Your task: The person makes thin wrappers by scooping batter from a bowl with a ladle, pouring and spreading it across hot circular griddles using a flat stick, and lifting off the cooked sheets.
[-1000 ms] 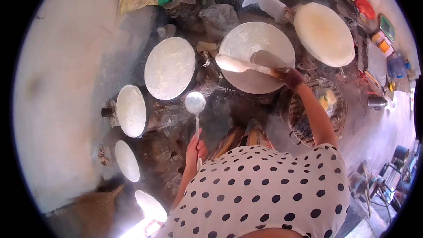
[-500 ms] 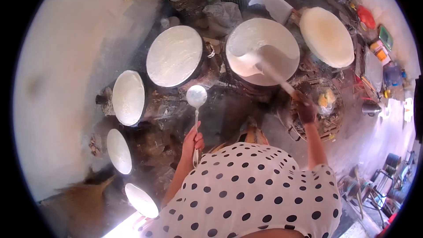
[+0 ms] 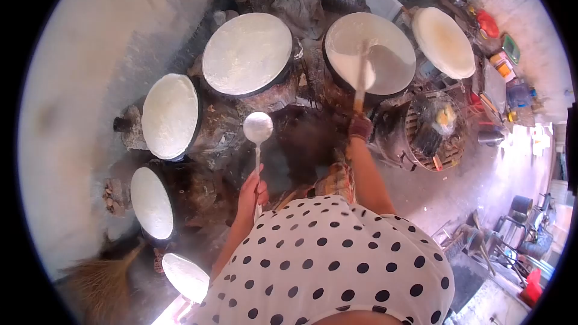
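Observation:
My left hand [image 3: 253, 194] is closed around the handle of a ladle [image 3: 258, 127], whose pale-coated bowl points away from me above the dark floor. In my right hand [image 3: 360, 127] is the wooden handle of a spreader [image 3: 362, 75]. The spreader reaches over a round griddle [image 3: 394, 63], its far end on the surface. White batter [image 3: 348, 67] covers part of that griddle in a curved patch, with a greyer area to the right. Left of it, another round griddle [image 3: 248, 54] bears a full pale layer.
More coated griddles curve down the left: one [image 3: 170, 116], another [image 3: 152, 203] and a bright one [image 3: 185, 278]. A stack of round flatbreads [image 3: 444, 42] lies at right, above a barrel-shaped stove [image 3: 391, 138] with a grate. A straw broom [image 3: 99, 283] leans lower left.
My right hand has moved left, and the spreader has swung from a slant to nearly straight ahead. The batter patch has changed shape. My left hand still holds the ladle; the view has shifted slightly.

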`<action>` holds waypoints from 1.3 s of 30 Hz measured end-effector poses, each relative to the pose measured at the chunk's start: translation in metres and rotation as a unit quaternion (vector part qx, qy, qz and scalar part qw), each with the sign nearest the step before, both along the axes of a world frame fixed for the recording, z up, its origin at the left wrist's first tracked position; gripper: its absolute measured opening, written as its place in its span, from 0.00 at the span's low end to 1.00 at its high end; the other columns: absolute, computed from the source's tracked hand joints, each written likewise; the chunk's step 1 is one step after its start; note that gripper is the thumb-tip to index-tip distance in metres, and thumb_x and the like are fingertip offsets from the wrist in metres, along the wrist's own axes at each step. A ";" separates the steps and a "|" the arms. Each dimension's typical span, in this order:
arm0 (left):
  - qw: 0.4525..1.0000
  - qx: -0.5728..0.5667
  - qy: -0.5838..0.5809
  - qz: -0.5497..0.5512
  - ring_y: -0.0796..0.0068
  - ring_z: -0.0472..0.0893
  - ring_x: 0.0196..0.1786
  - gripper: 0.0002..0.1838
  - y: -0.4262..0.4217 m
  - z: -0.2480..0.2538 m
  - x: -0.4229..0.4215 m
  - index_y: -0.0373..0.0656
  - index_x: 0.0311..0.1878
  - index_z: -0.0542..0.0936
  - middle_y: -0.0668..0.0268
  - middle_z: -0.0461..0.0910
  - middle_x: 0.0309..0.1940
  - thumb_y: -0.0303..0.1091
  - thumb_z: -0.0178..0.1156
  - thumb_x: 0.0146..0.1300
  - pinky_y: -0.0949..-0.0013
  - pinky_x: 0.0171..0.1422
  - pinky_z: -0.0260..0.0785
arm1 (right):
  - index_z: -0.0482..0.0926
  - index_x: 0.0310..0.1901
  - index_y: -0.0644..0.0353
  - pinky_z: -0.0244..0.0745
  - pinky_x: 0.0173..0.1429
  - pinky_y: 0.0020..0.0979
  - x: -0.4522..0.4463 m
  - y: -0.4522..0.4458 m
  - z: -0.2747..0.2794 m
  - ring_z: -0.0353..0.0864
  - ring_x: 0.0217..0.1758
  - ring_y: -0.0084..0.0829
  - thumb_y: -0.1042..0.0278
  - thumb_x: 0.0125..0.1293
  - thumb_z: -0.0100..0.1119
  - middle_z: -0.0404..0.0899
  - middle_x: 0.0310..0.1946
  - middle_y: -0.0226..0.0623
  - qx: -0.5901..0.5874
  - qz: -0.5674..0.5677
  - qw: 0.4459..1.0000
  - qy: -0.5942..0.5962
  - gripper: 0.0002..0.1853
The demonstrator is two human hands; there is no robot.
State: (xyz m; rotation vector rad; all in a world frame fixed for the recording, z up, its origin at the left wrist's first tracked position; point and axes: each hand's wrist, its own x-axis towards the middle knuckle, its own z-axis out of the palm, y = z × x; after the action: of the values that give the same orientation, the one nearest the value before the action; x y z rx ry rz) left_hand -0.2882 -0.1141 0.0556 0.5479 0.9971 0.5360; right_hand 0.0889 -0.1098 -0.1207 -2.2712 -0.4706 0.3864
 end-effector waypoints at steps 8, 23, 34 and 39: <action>1.000 0.005 0.010 0.005 0.83 0.59 0.12 0.23 -0.010 -0.021 -0.066 0.46 0.68 0.62 0.74 0.62 0.19 0.42 0.42 0.74 0.76 0.17 0.53 | 0.81 0.42 0.60 0.74 0.41 0.34 -0.045 0.079 0.023 0.81 0.36 0.32 0.65 0.64 0.53 0.80 0.28 0.39 0.022 -0.054 0.997 0.053 0.11; 0.999 0.019 -0.018 -0.026 0.83 0.59 0.13 0.22 0.006 -0.008 -0.033 0.47 0.67 0.64 0.75 0.63 0.19 0.43 0.43 0.73 0.75 0.16 0.55 | 0.77 0.50 0.56 0.78 0.42 0.35 0.043 -0.048 -0.012 0.82 0.39 0.33 0.61 0.66 0.49 0.81 0.37 0.36 -0.035 -0.054 0.991 0.113 0.15; 0.999 -0.001 -0.030 -0.035 0.86 0.58 0.12 0.21 0.004 0.019 0.111 0.50 0.69 0.63 0.77 0.60 0.20 0.41 0.41 0.75 0.77 0.15 0.55 | 0.80 0.38 0.63 0.74 0.38 0.28 0.218 -0.137 -0.047 0.79 0.31 0.29 0.70 0.64 0.51 0.80 0.30 0.39 0.238 0.016 0.934 0.266 0.09; 0.999 0.014 -0.010 -0.048 0.86 0.58 0.13 0.21 -0.010 0.034 0.174 0.50 0.68 0.64 0.77 0.59 0.19 0.42 0.41 0.75 0.78 0.16 0.54 | 0.77 0.45 0.57 0.76 0.43 0.36 0.263 -0.121 -0.015 0.80 0.44 0.38 0.62 0.58 0.59 0.80 0.45 0.40 -0.060 0.120 0.991 -0.018 0.14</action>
State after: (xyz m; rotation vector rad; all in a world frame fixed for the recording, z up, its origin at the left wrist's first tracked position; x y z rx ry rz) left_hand -0.1138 -0.1244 0.0893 0.6108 0.9414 0.4696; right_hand 0.3519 -0.2305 -0.1353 -2.3478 -0.7610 0.5077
